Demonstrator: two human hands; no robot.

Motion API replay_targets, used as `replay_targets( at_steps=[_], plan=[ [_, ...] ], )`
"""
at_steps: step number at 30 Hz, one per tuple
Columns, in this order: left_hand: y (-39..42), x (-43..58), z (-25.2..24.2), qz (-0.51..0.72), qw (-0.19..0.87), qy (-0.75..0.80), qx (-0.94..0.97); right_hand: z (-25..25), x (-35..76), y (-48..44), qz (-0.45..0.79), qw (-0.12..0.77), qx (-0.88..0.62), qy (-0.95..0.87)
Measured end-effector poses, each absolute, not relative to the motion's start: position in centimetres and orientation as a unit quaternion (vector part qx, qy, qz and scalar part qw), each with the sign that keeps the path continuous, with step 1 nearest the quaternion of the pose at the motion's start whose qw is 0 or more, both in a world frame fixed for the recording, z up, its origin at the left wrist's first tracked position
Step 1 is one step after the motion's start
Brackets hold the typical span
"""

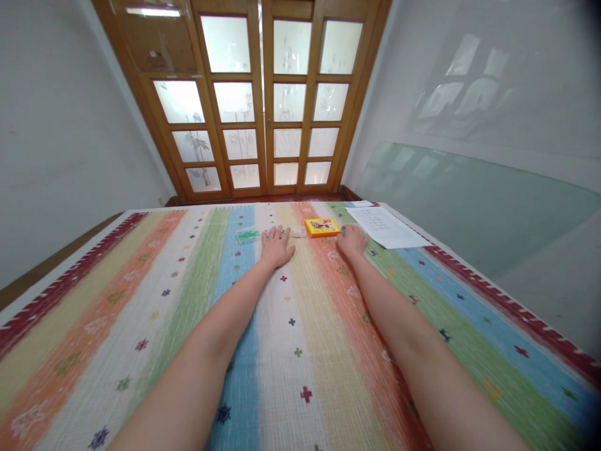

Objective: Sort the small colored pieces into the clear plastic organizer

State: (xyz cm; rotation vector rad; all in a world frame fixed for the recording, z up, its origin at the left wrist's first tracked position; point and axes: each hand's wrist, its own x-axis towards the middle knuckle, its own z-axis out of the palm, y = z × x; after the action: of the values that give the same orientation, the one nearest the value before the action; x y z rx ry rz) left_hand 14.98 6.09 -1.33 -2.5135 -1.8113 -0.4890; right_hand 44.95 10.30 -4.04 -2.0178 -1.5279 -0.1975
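Note:
My left hand (278, 247) lies palm down on the striped cloth with its fingers spread. To its left is a flat clear packet with green contents (248, 236). A pale, see-through flat piece (297, 232) lies just right of its fingers; whether the hand touches either one I cannot tell. My right hand (353, 242) is closed at the right end of a yellow box (322, 227) with a printed picture on top. A small blue object (344, 231) shows at its fingertips, mostly hidden, its kind unclear.
White printed sheets (382, 227) lie right of my right hand, near the table's far right corner. The striped cloth (300, 376) covers the table. A large glass panel (451, 194) leans on the right wall, and wooden glazed doors (265, 106) stand beyond the far edge.

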Motion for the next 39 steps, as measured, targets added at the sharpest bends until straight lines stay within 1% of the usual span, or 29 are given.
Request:
replay_targets(
  at_steps=[5, 9, 14, 18, 23, 28, 31, 34, 37, 39],
  plan=[
    [6.0, 13.4, -1.0, -0.215, 0.035, -0.685, -0.695, -4.6, 46.8, 11.1, -0.060, 0.286, -0.722, -0.628],
    [6.4, 11.4, -1.4, -0.220, 0.017, -0.735, -0.641, -4.7, 46.8, 11.5, -0.066, 0.249, -0.723, -0.641],
    [7.4, 9.2, -2.1, -0.198, -0.005, -0.680, -0.706, -5.0, 45.7, 11.1, -0.086, 0.221, -0.716, -0.657],
    [8.0, 8.3, -2.4, -0.187, -0.008, -0.654, -0.733, -5.0, 45.1, 10.8, -0.092, 0.225, -0.715, -0.655],
    [8.3, 8.3, -2.1, -0.157, -0.039, -0.650, -0.743, -5.0, 45.2, 10.7, -0.081, 0.229, -0.717, -0.653],
    [7.1, 8.2, -1.2, -0.181, -0.024, -0.640, -0.747, -3.7, 44.0, 9.7, -0.084, 0.244, -0.704, -0.662],
    [5.7, 7.1, -0.9, -0.186, -0.012, -0.619, -0.763, -2.2, 41.5, 8.4, -0.068, 0.250, -0.662, -0.704],
    [4.0, 5.2, -0.9, -0.176, -0.004, -0.579, -0.796, -1.2, 37.6, 6.6, -0.022, 0.246, -0.574, -0.781],
    [2.7, 3.0, -1.0, -0.140, -0.006, -0.536, -0.832, -1.0, 33.4, 4.4, 0.029, 0.223, -0.491, -0.842],
    [2.0, 1.9, -1.1, -0.110, -0.014, -0.534, -0.838, -1.2, 30.9, 3.1, 0.050, 0.211, -0.447, -0.868]
  ],
)
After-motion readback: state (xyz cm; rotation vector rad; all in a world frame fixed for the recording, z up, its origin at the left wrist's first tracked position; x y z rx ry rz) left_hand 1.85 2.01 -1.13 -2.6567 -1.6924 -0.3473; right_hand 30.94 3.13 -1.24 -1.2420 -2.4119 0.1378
